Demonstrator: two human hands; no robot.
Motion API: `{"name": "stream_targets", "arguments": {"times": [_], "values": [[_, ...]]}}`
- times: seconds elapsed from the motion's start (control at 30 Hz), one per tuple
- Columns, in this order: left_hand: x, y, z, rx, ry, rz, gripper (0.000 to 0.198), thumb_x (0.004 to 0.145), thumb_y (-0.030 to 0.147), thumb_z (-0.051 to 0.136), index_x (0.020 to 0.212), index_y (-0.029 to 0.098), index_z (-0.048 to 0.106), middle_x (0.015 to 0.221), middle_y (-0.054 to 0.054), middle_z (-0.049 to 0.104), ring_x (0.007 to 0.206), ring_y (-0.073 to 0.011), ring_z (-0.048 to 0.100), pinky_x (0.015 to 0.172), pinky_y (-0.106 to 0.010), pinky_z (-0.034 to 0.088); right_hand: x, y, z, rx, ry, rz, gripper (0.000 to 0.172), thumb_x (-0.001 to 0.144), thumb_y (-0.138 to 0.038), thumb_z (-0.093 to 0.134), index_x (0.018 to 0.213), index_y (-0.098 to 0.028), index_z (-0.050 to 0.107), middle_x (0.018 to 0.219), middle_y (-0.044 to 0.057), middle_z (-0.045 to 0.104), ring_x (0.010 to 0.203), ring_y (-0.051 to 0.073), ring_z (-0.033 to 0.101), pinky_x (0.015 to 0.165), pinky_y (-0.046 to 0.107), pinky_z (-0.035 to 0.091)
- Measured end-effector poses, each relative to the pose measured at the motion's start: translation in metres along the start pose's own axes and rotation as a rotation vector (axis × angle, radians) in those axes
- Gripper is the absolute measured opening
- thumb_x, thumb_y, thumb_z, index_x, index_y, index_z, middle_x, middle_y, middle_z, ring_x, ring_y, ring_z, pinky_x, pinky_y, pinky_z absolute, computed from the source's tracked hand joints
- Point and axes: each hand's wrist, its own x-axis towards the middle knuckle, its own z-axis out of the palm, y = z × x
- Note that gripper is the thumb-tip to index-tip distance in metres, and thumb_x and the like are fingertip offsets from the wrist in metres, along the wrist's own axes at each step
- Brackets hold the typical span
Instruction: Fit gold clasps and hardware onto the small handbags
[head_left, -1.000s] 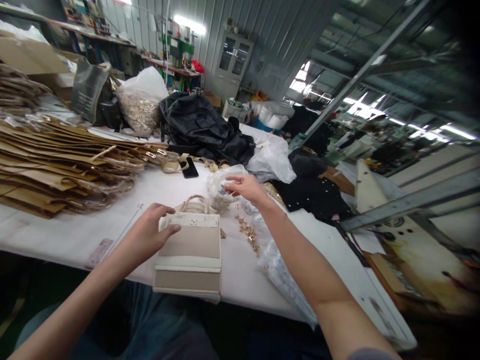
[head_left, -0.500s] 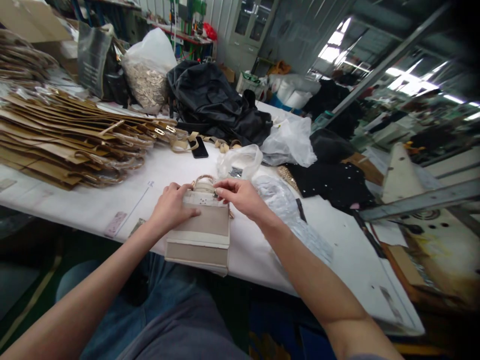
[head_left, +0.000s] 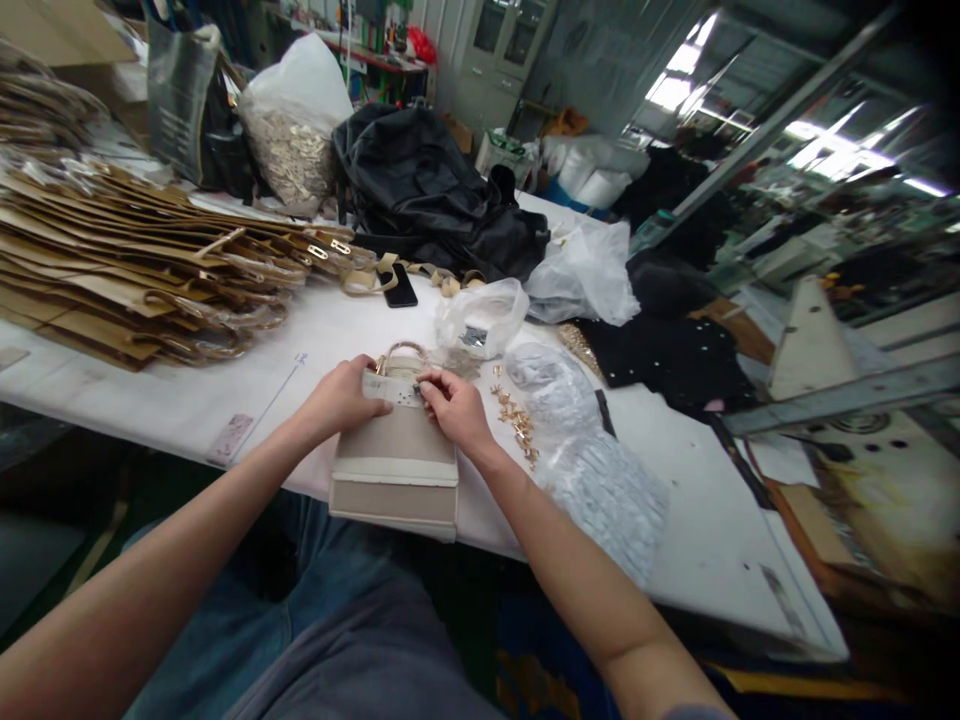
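Observation:
A small beige and cream handbag (head_left: 397, 470) lies flat at the near edge of the white table (head_left: 705, 530), its gold handle pointing away from me. My left hand (head_left: 341, 397) grips the bag's upper left edge, thumb across the pale top panel. My right hand (head_left: 454, 407) is pinched over the right side of that panel, its fingertips pressed on a small dark piece I cannot make out. Loose gold metal fittings (head_left: 516, 423) lie just right of my right hand.
A tall pile of flat brown bags (head_left: 127, 270) fills the left of the table. Behind lie a black phone (head_left: 398, 288), a small clear bag (head_left: 480, 318), a sack of metal parts (head_left: 292, 150) and black bags (head_left: 435, 200). Plastic packets (head_left: 592, 470) lie at right.
My right hand came back from the small clear bag to the handbag's top panel and closed in a pinch there. My left hand stayed on the bag. The view tilted down.

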Motion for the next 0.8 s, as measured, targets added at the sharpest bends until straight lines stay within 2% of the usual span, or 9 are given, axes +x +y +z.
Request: {"name": "stream_targets", "arguments": {"times": [0.1, 0.17, 0.27, 0.33, 0.4, 0.47, 0.6, 0.67, 0.8], "values": [[0.01, -0.001, -0.002, -0.056, -0.057, 0.027, 0.084, 0.081, 0.036, 0.092, 0.158, 0.018, 0.063, 0.127, -0.016, 0.081, 0.113, -0.0343, 0.078, 0.095, -0.042, 0.06, -0.001, 0.001, 0.001, -0.034, -0.036, 0.005, 0.035, 0.102, -0.048, 0.07, 0.123, -0.023, 0.084, 0.083, 0.002, 0.077, 0.072, 0.017, 0.071, 0.068, 0.027, 0.059], [0.015, 0.003, -0.002, 0.01, -0.084, -0.014, 0.097, 0.076, 0.036, 0.097, 0.163, 0.016, 0.057, 0.134, -0.021, 0.078, 0.117, -0.0374, 0.077, 0.097, -0.043, 0.06, 0.0, 0.0, 0.002, -0.059, -0.046, 0.016, 0.034, 0.101, -0.047, 0.071, 0.122, -0.023, 0.085, 0.082, 0.001, 0.078, 0.072, 0.017, 0.072, 0.07, 0.028, 0.059], [0.016, 0.012, 0.0, 0.123, -0.043, -0.102, 0.121, 0.07, 0.039, 0.102, 0.172, 0.013, 0.044, 0.153, -0.03, 0.063, 0.128, -0.0452, 0.074, 0.103, -0.049, 0.058, 0.001, -0.002, 0.004, -0.024, -0.019, 0.041, 0.033, 0.099, -0.046, 0.075, 0.119, -0.023, 0.086, 0.08, 0.002, 0.079, 0.071, 0.017, 0.072, 0.069, 0.028, 0.059], [0.012, 0.014, 0.003, 0.141, 0.015, -0.04, 0.123, 0.072, 0.037, 0.101, 0.176, 0.018, 0.04, 0.164, -0.03, 0.052, 0.141, -0.0498, 0.065, 0.113, -0.057, 0.054, 0.001, -0.003, 0.005, 0.038, -0.002, 0.06, 0.033, 0.096, -0.047, 0.08, 0.116, -0.021, 0.087, 0.079, 0.003, 0.08, 0.07, 0.017, 0.073, 0.069, 0.028, 0.06], [0.005, 0.009, 0.006, 0.109, 0.06, 0.045, 0.112, 0.075, 0.032, 0.098, 0.174, 0.026, 0.045, 0.169, -0.024, 0.048, 0.151, -0.0512, 0.054, 0.12, -0.065, 0.048, 0.0, -0.004, 0.005, 0.114, 0.005, 0.085, 0.035, 0.091, -0.048, 0.085, 0.112, -0.02, 0.086, 0.081, 0.004, 0.081, 0.07, 0.017, 0.074, 0.069, 0.028, 0.061], [0.0, 0.002, 0.009, 0.039, 0.06, 0.087, 0.091, 0.08, 0.028, 0.095, 0.163, 0.032, 0.057, 0.171, -0.017, 0.048, 0.155, -0.0488, 0.049, 0.122, -0.069, 0.046, 0.001, -0.007, 0.004, 0.168, 0.003, 0.117, 0.037, 0.088, -0.05, 0.088, 0.11, -0.02, 0.085, 0.081, 0.004, 0.081, 0.069, 0.017, 0.073, 0.065, 0.027, 0.061], [-0.002, -0.005, 0.014, -0.019, 0.003, 0.12, 0.047, 0.085, 0.02, 0.09, 0.128, 0.031, 0.078, 0.167, -0.011, 0.056, 0.155, -0.0438, 0.05, 0.125, -0.067, 0.041, 0.004, -0.016, 0.002, 0.114, -0.026, 0.111, 0.035, 0.086, -0.048, 0.091, 0.107, -0.021, 0.089, 0.085, 0.004, 0.083, 0.06, 0.014, 0.065, 0.053, 0.026, 0.055], [0.001, -0.004, 0.014, -0.002, -0.013, 0.111, 0.041, 0.085, 0.018, 0.089, 0.123, 0.029, 0.081, 0.165, -0.011, 0.058, 0.152, -0.0443, 0.053, 0.124, -0.066, 0.042, 0.007, -0.022, 0.002, 0.056, -0.08, 0.106, 0.03, 0.086, -0.043, 0.091, 0.105, -0.021, 0.092, 0.086, 0.005, 0.084, 0.06, 0.014, 0.064, 0.053, 0.026, 0.054], [0.003, 0.005, 0.011, 0.061, -0.059, 0.063, 0.045, 0.084, 0.019, 0.088, 0.128, 0.03, 0.081, 0.164, -0.013, 0.058, 0.15, -0.0435, 0.056, 0.123, -0.065, 0.046, 0.012, -0.031, 0.006, -0.116, -0.16, 0.125, 0.018, 0.092, -0.031, 0.082, 0.103, -0.02, 0.092, 0.078, 0.003, 0.081, 0.059, 0.015, 0.064, 0.054, 0.026, 0.051]]}}
